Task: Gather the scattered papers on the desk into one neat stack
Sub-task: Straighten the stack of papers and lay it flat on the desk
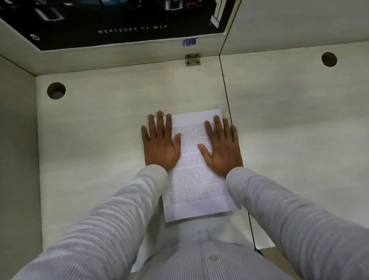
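Observation:
A stack of white printed papers (194, 167) lies squared up on the pale desk (99, 143), just left of the seam between two desk panels. My left hand (159, 144) rests flat on the stack's left edge, fingers spread, partly over the desk. My right hand (222, 147) presses flat on the stack's right side, fingers spread. Neither hand grips anything. Only the top sheet's text shows; the sheets below are hidden.
A dark poster (119, 17) hangs on the back wall. Round cable holes sit at the left (56, 90) and right (329, 59). A metal bracket (192, 59) and a purple tape scrap (189, 42) mark the back edge. A side panel (12, 147) bounds the left.

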The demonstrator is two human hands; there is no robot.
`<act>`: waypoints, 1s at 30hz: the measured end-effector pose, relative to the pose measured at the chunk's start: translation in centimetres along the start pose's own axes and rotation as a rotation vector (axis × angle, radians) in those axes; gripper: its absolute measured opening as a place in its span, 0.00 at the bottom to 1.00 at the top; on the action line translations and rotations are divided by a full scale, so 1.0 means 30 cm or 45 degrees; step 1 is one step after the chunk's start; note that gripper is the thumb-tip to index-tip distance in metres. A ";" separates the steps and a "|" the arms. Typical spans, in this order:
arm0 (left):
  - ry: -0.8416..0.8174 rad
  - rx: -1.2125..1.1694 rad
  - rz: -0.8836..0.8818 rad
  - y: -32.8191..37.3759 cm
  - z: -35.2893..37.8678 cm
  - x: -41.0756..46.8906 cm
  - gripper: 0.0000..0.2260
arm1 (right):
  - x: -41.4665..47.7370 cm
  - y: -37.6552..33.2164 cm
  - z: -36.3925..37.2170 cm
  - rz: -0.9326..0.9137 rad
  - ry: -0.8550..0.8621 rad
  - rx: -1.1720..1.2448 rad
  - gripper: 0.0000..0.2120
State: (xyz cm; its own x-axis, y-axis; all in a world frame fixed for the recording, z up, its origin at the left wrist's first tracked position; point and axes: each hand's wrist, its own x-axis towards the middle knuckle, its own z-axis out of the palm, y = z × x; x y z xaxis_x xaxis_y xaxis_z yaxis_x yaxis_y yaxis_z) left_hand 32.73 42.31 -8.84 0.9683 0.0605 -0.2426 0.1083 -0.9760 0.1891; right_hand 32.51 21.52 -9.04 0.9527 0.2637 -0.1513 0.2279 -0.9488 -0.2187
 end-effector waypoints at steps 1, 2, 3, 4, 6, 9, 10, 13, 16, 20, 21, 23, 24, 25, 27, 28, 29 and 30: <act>0.011 -0.036 -0.049 0.006 0.005 -0.024 0.30 | 0.001 -0.003 0.000 0.001 0.004 0.001 0.35; 0.023 -0.065 -0.082 0.013 0.014 -0.062 0.29 | 0.000 -0.004 0.000 0.002 0.008 0.005 0.35; 0.031 -0.081 -0.087 0.019 0.028 -0.116 0.29 | -0.002 -0.002 0.003 0.001 0.015 0.006 0.35; 0.033 -0.090 -0.070 0.023 0.044 -0.183 0.29 | -0.005 0.000 0.005 0.000 0.025 0.007 0.34; 0.026 -0.092 -0.029 0.018 0.076 -0.324 0.28 | -0.006 0.003 0.008 0.001 0.032 0.011 0.34; 0.021 -0.054 -0.040 0.001 0.112 -0.423 0.28 | -0.006 0.001 0.008 0.017 0.028 -0.029 0.34; 0.023 -0.048 -0.049 0.000 0.115 -0.423 0.28 | -0.011 -0.002 0.006 0.034 0.027 -0.052 0.34; 0.010 -0.050 -0.051 0.004 0.112 -0.414 0.28 | -0.063 -0.019 0.004 0.094 0.037 -0.076 0.34; 0.039 -0.070 -0.047 0.004 0.121 -0.416 0.28 | -0.196 -0.031 0.026 0.106 0.046 -0.081 0.34; 0.062 -0.080 -0.034 0.004 0.122 -0.414 0.28 | -0.339 -0.011 0.058 0.101 -0.007 -0.068 0.34; 0.062 -0.077 -0.037 0.005 0.122 -0.413 0.28 | -0.346 -0.010 0.060 0.108 -0.015 -0.071 0.34; 0.051 -0.077 -0.041 0.003 0.122 -0.413 0.28 | -0.346 -0.016 0.056 0.127 -0.020 -0.105 0.34; 0.046 -0.079 -0.040 0.003 0.123 -0.411 0.28 | -0.342 -0.021 0.050 0.133 -0.012 -0.144 0.34; 0.046 -0.073 -0.039 0.001 0.122 -0.411 0.28 | -0.342 -0.035 0.043 0.130 0.005 -0.190 0.34; 0.042 -0.065 -0.043 0.002 0.120 -0.409 0.28 | -0.337 -0.081 0.034 0.047 0.020 -0.243 0.33; 0.036 -0.066 -0.042 0.003 0.119 -0.410 0.28 | -0.334 -0.115 0.035 -0.051 -0.006 -0.227 0.31; 0.033 -0.059 -0.045 0.004 0.118 -0.412 0.28 | -0.329 -0.152 0.042 -0.180 -0.053 -0.192 0.30; 0.032 -0.042 -0.051 0.005 0.117 -0.413 0.28 | -0.318 -0.186 0.049 -0.310 -0.107 -0.154 0.28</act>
State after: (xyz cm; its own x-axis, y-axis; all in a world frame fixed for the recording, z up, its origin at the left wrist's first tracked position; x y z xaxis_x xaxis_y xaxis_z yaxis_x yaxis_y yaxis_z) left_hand 19.97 40.68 -9.14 0.9684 0.1049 -0.2263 0.1539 -0.9653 0.2112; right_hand 21.85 24.55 -7.80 0.8480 0.4953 -0.1887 0.4754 -0.8681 -0.1425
